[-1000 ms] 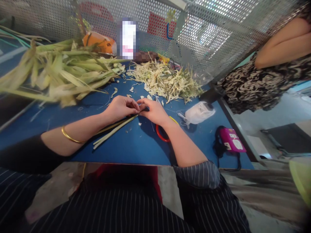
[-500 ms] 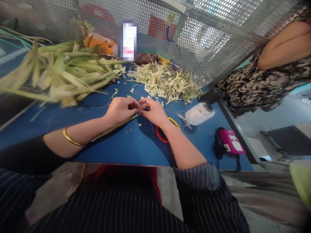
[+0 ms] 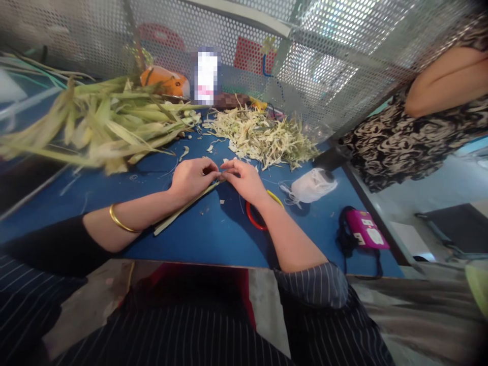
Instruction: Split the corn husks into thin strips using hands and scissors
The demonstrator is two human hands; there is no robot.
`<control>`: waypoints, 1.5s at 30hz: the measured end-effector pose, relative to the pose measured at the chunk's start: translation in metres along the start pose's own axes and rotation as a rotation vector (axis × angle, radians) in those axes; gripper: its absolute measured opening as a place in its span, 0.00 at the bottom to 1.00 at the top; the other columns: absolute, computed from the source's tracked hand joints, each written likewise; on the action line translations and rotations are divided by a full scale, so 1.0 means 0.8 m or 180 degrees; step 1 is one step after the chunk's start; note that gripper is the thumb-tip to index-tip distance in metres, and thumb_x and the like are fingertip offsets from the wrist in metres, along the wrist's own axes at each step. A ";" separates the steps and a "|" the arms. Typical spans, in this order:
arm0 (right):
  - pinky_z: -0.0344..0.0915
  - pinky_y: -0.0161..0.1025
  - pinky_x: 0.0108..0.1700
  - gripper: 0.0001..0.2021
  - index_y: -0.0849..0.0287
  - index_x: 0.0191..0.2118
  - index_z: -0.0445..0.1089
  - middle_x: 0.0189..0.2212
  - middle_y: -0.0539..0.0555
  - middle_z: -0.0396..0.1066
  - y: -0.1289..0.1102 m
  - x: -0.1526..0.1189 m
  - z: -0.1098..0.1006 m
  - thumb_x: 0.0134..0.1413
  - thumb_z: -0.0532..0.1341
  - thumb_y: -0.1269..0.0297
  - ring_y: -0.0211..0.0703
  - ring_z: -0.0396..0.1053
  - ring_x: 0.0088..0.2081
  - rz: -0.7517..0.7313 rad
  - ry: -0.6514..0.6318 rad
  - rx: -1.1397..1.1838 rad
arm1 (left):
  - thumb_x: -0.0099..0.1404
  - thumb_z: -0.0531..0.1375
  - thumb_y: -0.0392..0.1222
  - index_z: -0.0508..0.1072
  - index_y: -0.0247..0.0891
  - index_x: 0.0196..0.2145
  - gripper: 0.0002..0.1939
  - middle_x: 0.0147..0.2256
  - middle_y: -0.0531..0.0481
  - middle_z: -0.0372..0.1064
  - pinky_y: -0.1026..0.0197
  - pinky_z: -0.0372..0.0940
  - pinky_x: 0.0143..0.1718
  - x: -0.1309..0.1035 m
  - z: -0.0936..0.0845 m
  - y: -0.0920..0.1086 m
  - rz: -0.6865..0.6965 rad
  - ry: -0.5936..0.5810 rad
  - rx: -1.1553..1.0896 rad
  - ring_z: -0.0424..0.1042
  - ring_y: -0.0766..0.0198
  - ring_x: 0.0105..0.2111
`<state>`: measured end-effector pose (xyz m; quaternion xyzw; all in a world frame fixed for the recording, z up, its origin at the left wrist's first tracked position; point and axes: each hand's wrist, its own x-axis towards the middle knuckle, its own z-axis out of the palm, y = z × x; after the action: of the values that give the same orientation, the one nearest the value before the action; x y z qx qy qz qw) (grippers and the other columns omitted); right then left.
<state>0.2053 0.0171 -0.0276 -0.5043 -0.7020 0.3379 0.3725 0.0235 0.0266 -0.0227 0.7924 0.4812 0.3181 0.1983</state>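
Note:
A long pale green strip (image 3: 186, 207) lies slantwise over the blue table, and its upper end runs into the pinched fingers of my left hand (image 3: 193, 178). My right hand (image 3: 244, 180) meets the left one at the fingertips; thumb and fingers are pressed together, and what they hold is too small to make out. Red and yellow scissor handles (image 3: 256, 217) show beside and under my right wrist. Beyond my hands lies a heap of short pale shreds (image 3: 263, 134). Small scraps are scattered near my fingers.
Long green husk-like leaves (image 3: 114, 122) fill the table's back left. To the right are a white thread-like bundle (image 3: 313, 185), a black cylinder (image 3: 332, 156) and a magenta box (image 3: 368, 229) with black straps. A perforated metal screen stands behind; a person's arm (image 3: 446, 81) is at the right.
The view has shifted slightly, so things appear lower and a little to the right. More of the strip shows below my left forearm. My fingertips remain together.

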 end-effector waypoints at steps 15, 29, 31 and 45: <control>0.63 0.38 0.40 0.04 0.58 0.29 0.74 0.27 0.49 0.72 0.005 0.001 0.003 0.48 0.62 0.65 0.37 0.67 0.32 0.0060 0.0341 0.0056 | 0.59 0.60 0.42 0.75 0.39 0.27 0.06 0.28 0.52 0.73 0.63 0.58 0.30 -0.002 0.004 0.002 0.0230 0.0348 0.0019 0.67 0.66 0.27; 0.63 0.40 0.41 0.05 0.58 0.30 0.76 0.29 0.50 0.74 0.003 -0.002 0.007 0.46 0.65 0.64 0.39 0.68 0.33 0.0201 0.0147 0.0402 | 0.59 0.61 0.42 0.74 0.37 0.26 0.07 0.27 0.51 0.73 0.63 0.58 0.29 -0.001 0.006 0.002 0.0324 0.0379 -0.0187 0.66 0.67 0.26; 0.63 0.39 0.40 0.05 0.58 0.30 0.76 0.28 0.50 0.73 0.004 -0.002 0.006 0.47 0.64 0.63 0.38 0.67 0.32 0.0228 0.0162 0.0361 | 0.59 0.61 0.42 0.74 0.37 0.26 0.07 0.26 0.51 0.73 0.63 0.58 0.29 -0.001 0.006 0.002 0.0297 0.0354 -0.0252 0.66 0.67 0.26; 0.62 0.37 0.37 0.05 0.58 0.29 0.73 0.25 0.47 0.69 -0.002 -0.002 0.003 0.47 0.60 0.65 0.36 0.63 0.28 0.0429 0.0386 0.0722 | 0.58 0.61 0.42 0.74 0.37 0.25 0.07 0.26 0.51 0.72 0.62 0.58 0.28 0.000 0.007 -0.002 0.0070 0.0330 -0.0433 0.66 0.67 0.25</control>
<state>0.2027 0.0150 -0.0278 -0.5244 -0.6000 0.4082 0.4453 0.0266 0.0276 -0.0279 0.7648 0.4594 0.3928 0.2230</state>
